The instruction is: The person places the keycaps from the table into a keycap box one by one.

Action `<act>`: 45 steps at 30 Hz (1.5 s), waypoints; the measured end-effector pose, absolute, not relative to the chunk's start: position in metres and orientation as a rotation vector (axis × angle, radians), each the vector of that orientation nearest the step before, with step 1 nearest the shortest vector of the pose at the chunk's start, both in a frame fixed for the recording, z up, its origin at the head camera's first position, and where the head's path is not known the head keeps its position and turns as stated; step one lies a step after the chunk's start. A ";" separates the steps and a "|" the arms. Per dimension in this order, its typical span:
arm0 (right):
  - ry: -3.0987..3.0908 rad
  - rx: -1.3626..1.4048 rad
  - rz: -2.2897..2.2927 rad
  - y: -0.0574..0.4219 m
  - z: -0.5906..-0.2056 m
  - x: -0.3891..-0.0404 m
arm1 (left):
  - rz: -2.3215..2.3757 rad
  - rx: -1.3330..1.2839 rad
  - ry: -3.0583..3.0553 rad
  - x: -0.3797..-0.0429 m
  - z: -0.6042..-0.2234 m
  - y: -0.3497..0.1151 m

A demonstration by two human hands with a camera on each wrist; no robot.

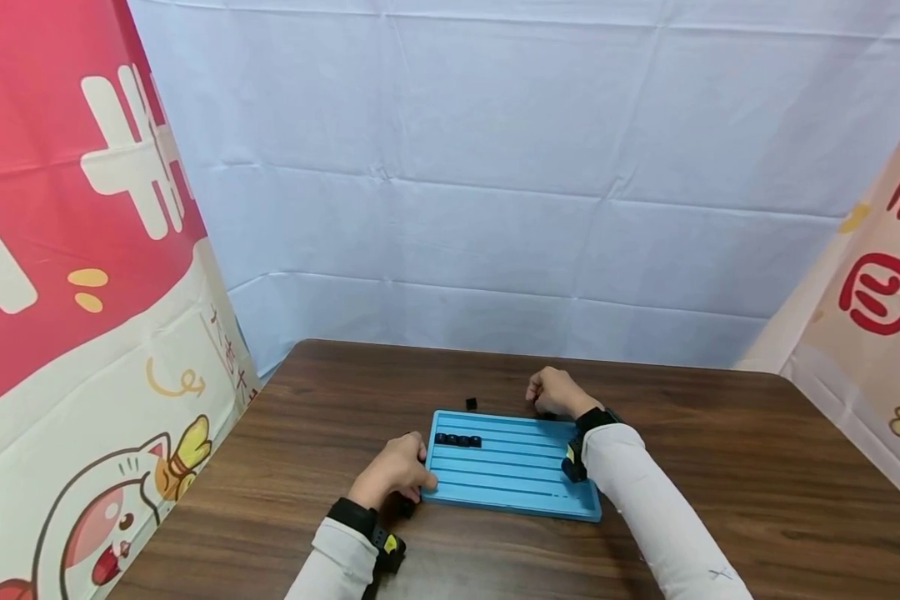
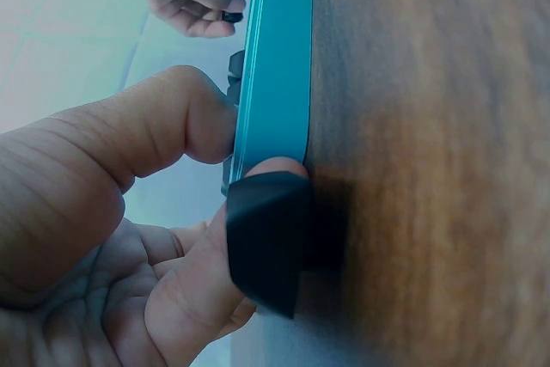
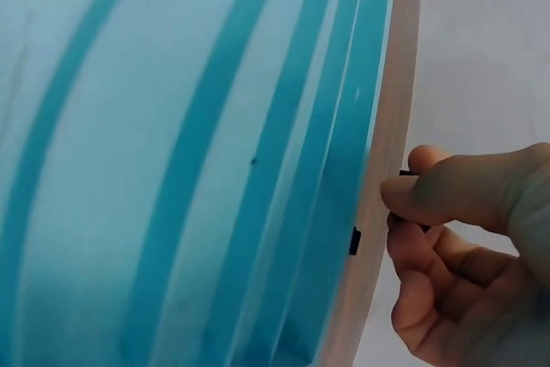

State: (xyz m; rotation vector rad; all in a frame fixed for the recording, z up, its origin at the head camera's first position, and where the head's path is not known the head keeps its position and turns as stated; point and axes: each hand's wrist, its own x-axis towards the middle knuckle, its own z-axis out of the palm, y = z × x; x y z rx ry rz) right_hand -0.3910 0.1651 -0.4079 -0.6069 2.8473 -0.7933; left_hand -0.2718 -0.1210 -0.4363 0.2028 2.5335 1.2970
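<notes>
My left hand [image 1: 397, 468] grips the near left corner of a shallow blue ridged tray [image 1: 506, 479], thumb over the rim and a finger at the outer side. Close by these fingers, a black keycap [image 2: 268, 242] stands on the table. Beyond the tray's far right side, my right hand [image 1: 558, 392] pinches a small black keycap [image 2: 232, 16] between thumb and fingers, mostly covered by them in the right wrist view. Several black keycaps [image 1: 457, 440] sit in a row in one of the tray's upper grooves, toward its left end.
Behind the tray lies a loose black keycap [image 1: 471, 404] on the brown wooden table [image 1: 690, 467]. Another keycap [image 3: 354, 241] lies by the tray's far edge, near the right hand. A pale cloth [image 1: 495, 167] hangs behind the table, with printed cloths at both sides.
</notes>
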 end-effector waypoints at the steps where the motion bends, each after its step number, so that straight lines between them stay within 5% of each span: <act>1: 2.847 -0.618 -0.792 0.166 -0.409 -0.391 | 1.295 0.203 2.534 -0.272 -0.436 -0.121; 45: 2.879 -0.779 -1.062 0.170 -0.406 -0.357 | 1.312 0.202 2.517 -0.272 -0.436 -0.117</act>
